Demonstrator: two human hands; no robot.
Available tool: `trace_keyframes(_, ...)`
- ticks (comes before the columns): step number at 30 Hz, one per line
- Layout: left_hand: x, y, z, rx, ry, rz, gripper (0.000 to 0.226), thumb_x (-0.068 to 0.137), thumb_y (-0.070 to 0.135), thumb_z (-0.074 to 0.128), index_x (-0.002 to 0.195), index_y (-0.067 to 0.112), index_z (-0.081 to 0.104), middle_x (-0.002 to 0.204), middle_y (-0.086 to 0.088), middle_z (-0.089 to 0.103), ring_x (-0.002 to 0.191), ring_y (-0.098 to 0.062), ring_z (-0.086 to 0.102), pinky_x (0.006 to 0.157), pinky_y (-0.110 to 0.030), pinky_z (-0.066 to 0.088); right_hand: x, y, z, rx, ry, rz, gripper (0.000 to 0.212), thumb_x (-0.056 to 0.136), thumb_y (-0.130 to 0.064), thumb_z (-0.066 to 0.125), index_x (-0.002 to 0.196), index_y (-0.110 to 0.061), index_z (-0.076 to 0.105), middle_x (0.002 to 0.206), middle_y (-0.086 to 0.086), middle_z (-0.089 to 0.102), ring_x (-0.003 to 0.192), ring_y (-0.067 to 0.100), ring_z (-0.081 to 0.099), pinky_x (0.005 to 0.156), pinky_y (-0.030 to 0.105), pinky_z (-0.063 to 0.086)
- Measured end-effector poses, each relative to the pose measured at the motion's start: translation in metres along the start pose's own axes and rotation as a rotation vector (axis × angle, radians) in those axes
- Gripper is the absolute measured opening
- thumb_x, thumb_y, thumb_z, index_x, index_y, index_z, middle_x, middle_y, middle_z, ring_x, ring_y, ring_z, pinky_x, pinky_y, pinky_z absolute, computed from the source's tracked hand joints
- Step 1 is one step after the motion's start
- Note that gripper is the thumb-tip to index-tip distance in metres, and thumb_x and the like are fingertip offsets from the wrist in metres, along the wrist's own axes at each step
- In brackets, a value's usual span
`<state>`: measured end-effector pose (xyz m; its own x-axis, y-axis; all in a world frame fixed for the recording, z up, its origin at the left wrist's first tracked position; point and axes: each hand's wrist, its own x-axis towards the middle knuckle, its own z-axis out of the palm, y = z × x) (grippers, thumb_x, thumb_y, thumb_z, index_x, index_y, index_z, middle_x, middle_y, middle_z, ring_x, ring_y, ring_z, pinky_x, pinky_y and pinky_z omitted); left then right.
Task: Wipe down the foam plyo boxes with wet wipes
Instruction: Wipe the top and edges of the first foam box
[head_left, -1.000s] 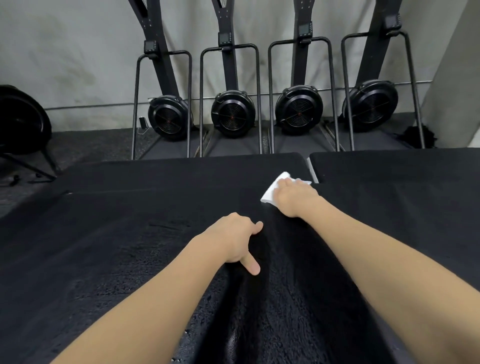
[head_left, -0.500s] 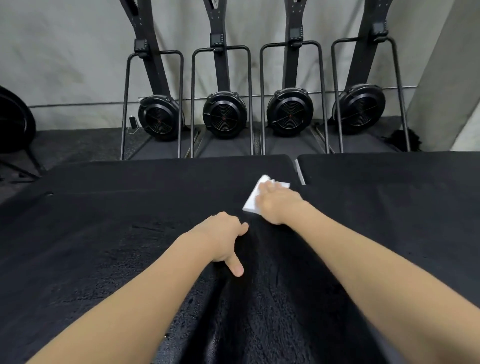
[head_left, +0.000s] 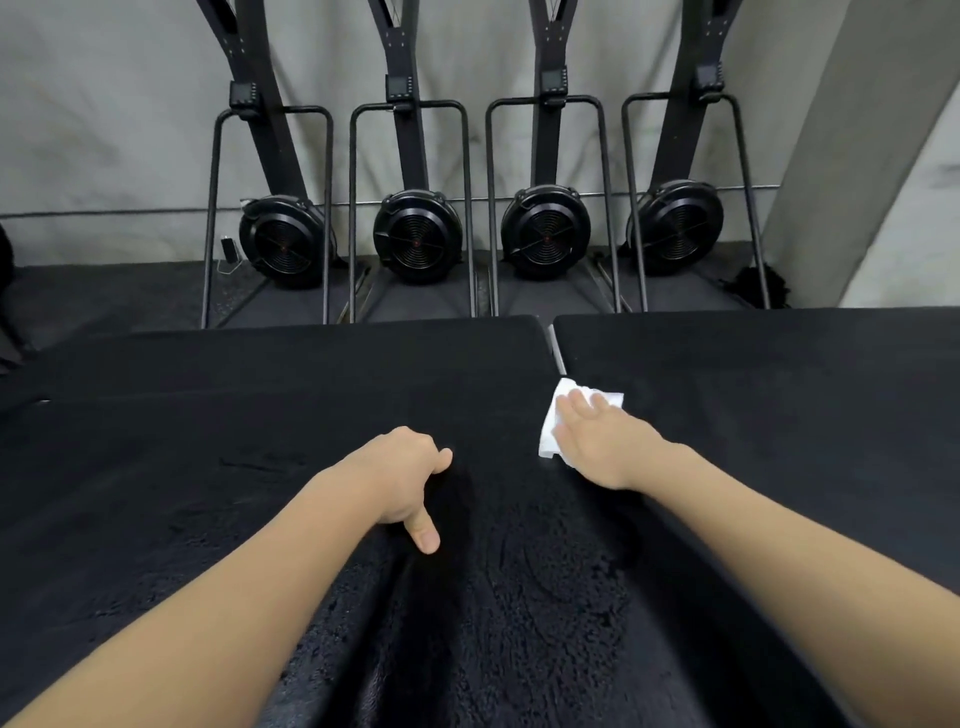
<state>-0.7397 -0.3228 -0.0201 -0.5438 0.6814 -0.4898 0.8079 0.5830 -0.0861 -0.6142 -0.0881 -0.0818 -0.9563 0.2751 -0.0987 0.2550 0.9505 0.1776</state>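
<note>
A white wipe (head_left: 566, 415) is pressed flat on the black box (head_left: 260, 405) by the right hand (head_left: 597, 441), whose fingers are straight and spread over it. The wipe lies near the far right corner of this box, just beside the narrow gap to a second box (head_left: 779, 374), and its far right corner seems to reach over that gap. The left hand (head_left: 402, 473) rests on the same box, nearer to the person and to the left of the wipe; its fingers are curled under, with the thumb pointing toward the person, and nothing is held in it. The right hand is clearly the nearer one to the wipe, and the box is stretched widely to the left of it. The box surface is looking matte and rough, with a wet shine in the near part, between the arms. It is judged that the far strip and the left part are not yet wiped.
</note>
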Motion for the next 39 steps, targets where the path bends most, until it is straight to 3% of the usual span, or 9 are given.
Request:
trace_keyframes(4,-0.003,-0.001,0.001,-0.029,0.005,0.008,0.118,0.07,0.047,0.088,0.161,0.028,0.017,0.145,-0.005,0.05,0.131,-0.026,0.051,0.104,-0.038,0.048,0.006,0.02,-0.005,0.042,-0.063,0.144,0.048,0.102,-0.022,0.02,0.144,-0.002,0.032,0.153,0.024,0.02,0.14,0.042,0.023,0.111,0.056,0.032)
trace_keyframes(8,-0.003,0.002,-0.004,0.031,0.0,0.007,0.117,0.071,0.05,0.087,0.161,0.026,0.017,0.144,-0.003,0.049,0.134,-0.025,0.046,0.104,-0.037,0.047,-0.039,0.012,0.002,-0.067,-0.007,0.038,0.086,0.077,-0.022,-0.016,0.13,0.001,0.047,0.145,0.033,0.028,0.131,0.049,0.031,0.104,0.057,0.036)
trace_keyframes(13,-0.001,0.004,-0.004,0.025,-0.002,-0.012,0.118,0.069,0.048,0.089,0.161,0.026,0.018,0.14,-0.004,0.054,0.128,-0.025,0.053,0.102,-0.035,0.049,-0.083,-0.031,0.022,-0.085,0.047,-0.149,0.066,0.088,-0.017,0.004,0.115,0.013,0.057,0.134,0.046,0.04,0.124,0.064,0.038,0.101,0.067,0.039)
trace_keyframes(17,0.0,0.001,-0.001,0.011,0.007,-0.03,0.121,0.066,0.05,0.09,0.16,0.031,0.017,0.15,-0.005,0.045,0.134,-0.029,0.048,0.105,-0.039,0.047,-0.064,-0.017,0.012,0.098,0.056,0.015,0.087,0.087,-0.042,-0.015,0.148,0.002,0.028,0.159,0.027,0.015,0.148,0.041,0.015,0.119,0.05,0.024)
trace_keyframes(20,-0.002,0.002,-0.002,0.023,0.015,-0.028,0.12,0.067,0.051,0.089,0.161,0.031,0.016,0.153,-0.004,0.043,0.139,-0.028,0.043,0.107,-0.036,0.045,-0.06,0.003,0.006,0.065,0.012,0.063,0.106,0.068,-0.039,-0.027,0.148,0.003,0.028,0.158,0.027,0.014,0.145,0.04,0.018,0.116,0.048,0.026)
trace_keyframes(25,-0.002,0.007,-0.006,0.03,-0.01,-0.04,0.118,0.068,0.049,0.089,0.16,0.027,0.018,0.144,-0.005,0.051,0.126,-0.025,0.055,0.102,-0.034,0.049,-0.115,-0.005,0.023,-0.04,0.046,-0.083,0.074,0.091,-0.02,-0.006,0.121,0.012,0.054,0.142,0.043,0.036,0.134,0.059,0.034,0.109,0.062,0.035)
trace_keyframes(28,0.001,0.008,-0.007,0.033,0.0,-0.043,0.119,0.066,0.048,0.09,0.16,0.027,0.02,0.14,-0.006,0.054,0.124,-0.026,0.057,0.1,-0.034,0.05,-0.137,-0.027,0.027,0.039,0.03,-0.129,0.106,0.083,-0.039,-0.04,0.144,0.013,0.031,0.157,0.038,0.013,0.148,0.05,0.012,0.12,0.056,0.018)
trace_keyframes(32,0.0,0.007,-0.004,-0.008,0.014,-0.043,0.119,0.067,0.045,0.091,0.161,0.027,0.02,0.142,-0.008,0.053,0.132,-0.029,0.051,0.105,-0.036,0.047,-0.116,-0.021,0.016,0.215,0.013,0.073,0.092,0.084,-0.055,-0.018,0.157,-0.002,0.0,0.166,0.017,-0.003,0.154,0.028,-0.001,0.125,0.04,0.007)
trace_keyframes(39,-0.004,0.004,0.001,-0.045,0.051,-0.043,0.115,0.07,0.043,0.09,0.16,0.029,0.02,0.151,-0.008,0.048,0.139,-0.03,0.043,0.109,-0.038,0.043,-0.176,-0.026,0.024,0.166,-0.017,0.049,0.094,0.086,-0.051,-0.029,0.156,0.002,0.004,0.164,0.023,0.004,0.153,0.035,0.005,0.124,0.046,0.014)
